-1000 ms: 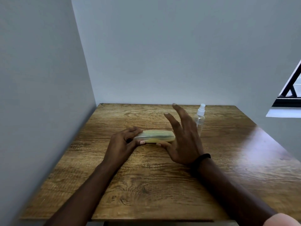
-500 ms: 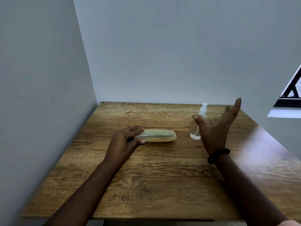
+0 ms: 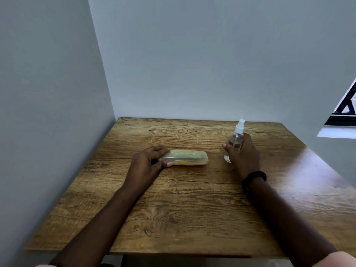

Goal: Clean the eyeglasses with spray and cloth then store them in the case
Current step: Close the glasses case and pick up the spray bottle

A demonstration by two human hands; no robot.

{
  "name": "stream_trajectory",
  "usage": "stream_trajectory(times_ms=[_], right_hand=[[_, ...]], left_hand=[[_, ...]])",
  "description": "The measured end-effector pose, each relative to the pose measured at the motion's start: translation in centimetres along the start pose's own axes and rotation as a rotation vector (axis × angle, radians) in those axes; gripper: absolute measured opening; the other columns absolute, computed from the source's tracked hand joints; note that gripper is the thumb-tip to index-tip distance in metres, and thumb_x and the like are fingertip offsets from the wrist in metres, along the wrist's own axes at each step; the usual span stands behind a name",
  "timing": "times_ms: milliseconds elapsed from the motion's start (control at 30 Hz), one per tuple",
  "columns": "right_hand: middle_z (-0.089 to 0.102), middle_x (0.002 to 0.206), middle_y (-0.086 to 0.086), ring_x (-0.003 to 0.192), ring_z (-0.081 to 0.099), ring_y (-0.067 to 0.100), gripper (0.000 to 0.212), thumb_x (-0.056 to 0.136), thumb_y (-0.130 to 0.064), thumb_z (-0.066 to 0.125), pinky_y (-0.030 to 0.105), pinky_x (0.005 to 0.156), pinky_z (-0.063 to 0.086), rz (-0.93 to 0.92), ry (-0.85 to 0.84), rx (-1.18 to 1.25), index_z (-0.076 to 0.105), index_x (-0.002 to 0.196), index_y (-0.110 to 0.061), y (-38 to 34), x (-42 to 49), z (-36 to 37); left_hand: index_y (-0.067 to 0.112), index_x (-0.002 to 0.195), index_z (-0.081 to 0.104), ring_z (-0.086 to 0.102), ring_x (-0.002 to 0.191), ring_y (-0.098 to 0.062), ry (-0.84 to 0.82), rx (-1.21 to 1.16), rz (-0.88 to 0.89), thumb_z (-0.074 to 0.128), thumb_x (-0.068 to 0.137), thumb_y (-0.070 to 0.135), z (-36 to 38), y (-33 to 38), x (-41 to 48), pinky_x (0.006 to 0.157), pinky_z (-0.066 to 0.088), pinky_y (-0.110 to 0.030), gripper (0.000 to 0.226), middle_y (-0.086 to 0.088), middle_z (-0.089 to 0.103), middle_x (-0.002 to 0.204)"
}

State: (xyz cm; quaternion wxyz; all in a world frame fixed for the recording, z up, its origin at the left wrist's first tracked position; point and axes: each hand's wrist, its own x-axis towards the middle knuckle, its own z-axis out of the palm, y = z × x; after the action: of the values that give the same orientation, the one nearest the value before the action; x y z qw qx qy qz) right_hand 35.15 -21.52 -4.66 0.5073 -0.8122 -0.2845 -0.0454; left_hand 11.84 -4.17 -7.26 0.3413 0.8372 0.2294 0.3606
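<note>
A translucent yellowish eyeglass case lies closed on the wooden table, a little left of centre. My left hand grips its left end between fingers and thumb. A small clear spray bottle with a white nozzle stands upright to the right of the case. My right hand is wrapped around the bottle's body, thumb on its left side. The eyeglasses and the cloth are not visible; something dark shows faintly through the case.
Grey walls close off the table at the left and the back. The table's right edge is open, with a window frame beyond it. A black band sits on my right wrist.
My right hand left the right end of the case, swung right with fingers spread, and now grips the spray bottle. My left hand stayed on the case.
</note>
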Motion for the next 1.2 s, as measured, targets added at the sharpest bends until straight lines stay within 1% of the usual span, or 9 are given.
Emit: stream_trajectory(times_ms=[200, 333, 400, 500, 600, 700, 800, 933, 1200], right_hand=[[0.070, 0.114, 0.006, 0.102, 0.066, 0.028, 0.045, 0.088, -0.029, 0.076, 0.031, 0.080, 0.044, -0.002, 0.002, -0.027, 0.054, 0.123, -0.013, 0.2, 0.2, 0.0], [0.069, 0.114, 0.009, 0.103, 0.065, 0.031, 0.046, 0.089, -0.030, 0.075, 0.037, 0.081, 0.050, -0.020, -0.003, -0.052, 0.052, 0.124, -0.011, -0.1, 0.0, 0.1], [0.069, 0.113, 0.010, 0.101, 0.066, 0.031, 0.046, 0.089, -0.030, 0.075, 0.041, 0.082, 0.053, -0.042, -0.022, -0.058, 0.052, 0.124, -0.010, -0.3, -0.4, 0.3], [0.070, 0.109, 0.009, 0.096, 0.067, 0.028, 0.046, 0.088, -0.029, 0.076, 0.033, 0.076, 0.049, -0.083, -0.050, -0.071, 0.053, 0.122, -0.009, -0.7, -1.1, 0.8], [0.071, 0.110, 0.008, 0.096, 0.068, 0.027, 0.048, 0.088, -0.028, 0.077, 0.035, 0.078, 0.053, -0.111, -0.074, -0.065, 0.052, 0.123, -0.008, -1.3, -1.7, 1.2], [0.070, 0.107, 0.004, 0.094, 0.068, 0.024, 0.048, 0.088, -0.029, 0.077, 0.043, 0.081, 0.058, -0.132, -0.095, -0.052, 0.052, 0.125, -0.009, -1.8, -2.3, 1.5], [0.064, 0.098, -0.005, 0.088, 0.065, 0.019, 0.048, 0.089, -0.027, 0.076, 0.036, 0.077, 0.056, -0.145, -0.111, -0.038, 0.052, 0.126, -0.009, -1.9, -2.7, 1.8], [0.068, 0.101, 0.000, 0.085, 0.062, 0.015, 0.047, 0.089, -0.027, 0.076, 0.030, 0.072, 0.050, -0.147, -0.118, -0.031, 0.052, 0.126, -0.009, -1.9, -2.9, 1.8], [0.064, 0.095, -0.005, 0.085, 0.067, 0.020, 0.047, 0.089, -0.029, 0.076, 0.043, 0.076, 0.058, -0.143, -0.112, -0.042, 0.052, 0.125, -0.009, -2.1, -3.0, 1.7]], left_hand=[[0.024, 0.125, 0.074, 0.055, 0.112, 0.019, -0.008, -0.010, -0.023, 0.086, 0.082, 0.021, 0.0, -0.1, 0.0, 0.087, 0.040, 0.004, 0.045, 0.022, 0.064, 0.128], [0.026, 0.125, 0.074, 0.059, 0.118, 0.004, -0.016, -0.011, -0.037, 0.087, 0.080, 0.019, 0.0, -0.1, 0.1, 0.088, 0.042, 0.000, 0.047, 0.020, 0.065, 0.130], [0.026, 0.125, 0.074, 0.059, 0.121, 0.000, -0.021, -0.014, -0.031, 0.087, 0.080, 0.018, 0.0, -0.1, 0.1, 0.091, 0.047, -0.007, 0.048, 0.019, 0.065, 0.130], [0.026, 0.127, 0.072, 0.060, 0.121, -0.005, -0.027, -0.026, -0.030, 0.088, 0.079, 0.015, -0.1, 0.0, 0.0, 0.095, 0.055, -0.022, 0.051, 0.017, 0.065, 0.130], [0.025, 0.126, 0.072, 0.061, 0.119, -0.002, -0.043, -0.056, -0.031, 0.087, 0.080, 0.010, -0.1, 0.2, -0.1, 0.095, 0.058, -0.027, 0.051, 0.018, 0.063, 0.129], [0.023, 0.127, 0.073, 0.059, 0.121, -0.002, -0.055, -0.060, -0.021, 0.086, 0.080, 0.009, -0.1, 0.1, -0.1, 0.097, 0.058, -0.027, 0.050, 0.016, 0.060, 0.130], [0.022, 0.130, 0.072, 0.056, 0.123, 0.000, -0.064, -0.040, -0.020, 0.086, 0.081, 0.010, 0.0, 0.0, -0.1, 0.097, 0.053, -0.015, 0.053, 0.013, 0.056, 0.130], [0.021, 0.131, 0.071, 0.053, 0.121, 0.005, -0.059, -0.024, -0.019, 0.086, 0.081, 0.011, 0.0, -0.1, 0.0, 0.089, 0.045, 0.000, 0.054, 0.011, 0.055, 0.130], [0.021, 0.135, 0.068, 0.055, 0.123, -0.002, -0.073, -0.038, -0.010, 0.086, 0.081, 0.012, 0.0, -0.2, 0.0, 0.097, 0.054, -0.020, 0.058, 0.012, 0.055, 0.131]])
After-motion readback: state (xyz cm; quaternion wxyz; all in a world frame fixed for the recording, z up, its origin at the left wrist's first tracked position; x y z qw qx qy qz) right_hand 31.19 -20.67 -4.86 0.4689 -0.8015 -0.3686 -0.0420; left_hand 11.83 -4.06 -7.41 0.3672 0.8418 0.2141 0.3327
